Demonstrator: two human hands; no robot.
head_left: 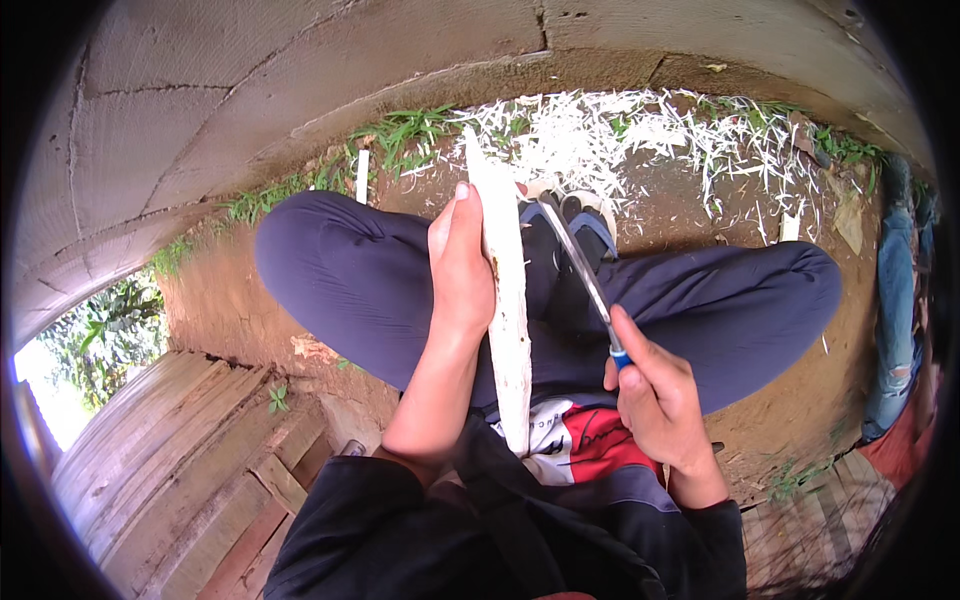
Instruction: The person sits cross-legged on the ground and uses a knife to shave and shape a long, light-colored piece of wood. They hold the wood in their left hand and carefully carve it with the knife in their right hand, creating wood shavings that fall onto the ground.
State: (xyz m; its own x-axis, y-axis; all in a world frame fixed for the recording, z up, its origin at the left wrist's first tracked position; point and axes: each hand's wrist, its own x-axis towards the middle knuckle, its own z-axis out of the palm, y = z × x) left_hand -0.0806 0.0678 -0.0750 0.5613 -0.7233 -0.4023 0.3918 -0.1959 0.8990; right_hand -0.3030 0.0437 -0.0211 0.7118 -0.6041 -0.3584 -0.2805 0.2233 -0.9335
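Observation:
A long, pale piece of wood (507, 300) with a pointed far end stands lengthwise in front of my body, its near end against my shirt. My left hand (463, 265) grips it from the left side, thumb pointing up along it. In my right hand (655, 395) is a knife (580, 262) with a long narrow blade and a blue handle, the forefinger stretched along it. The blade slants up and left toward the wood's right side. Whether its tip touches the wood I cannot tell.
White wood shavings (640, 145) cover the ground beyond my sandalled feet (590, 228). A grey wall (330, 80) curves behind them. Wooden boards (190, 450) lie at the lower left. Another person's torn jeans leg (897, 300) is at the right edge.

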